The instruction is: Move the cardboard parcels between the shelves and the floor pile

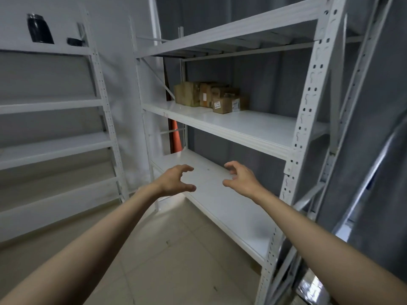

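Cardboard parcels (210, 96) sit shelved well beyond both empty hands (176, 178).

The cardboard parcels (210, 96) in the centre of the frame overlap, so the rear ones show only in part, and their label text is too small to read. The orange object (176, 137) left of centre is mostly hidden behind the rack post (144, 133). The lower-right corner is blurred beyond telling.
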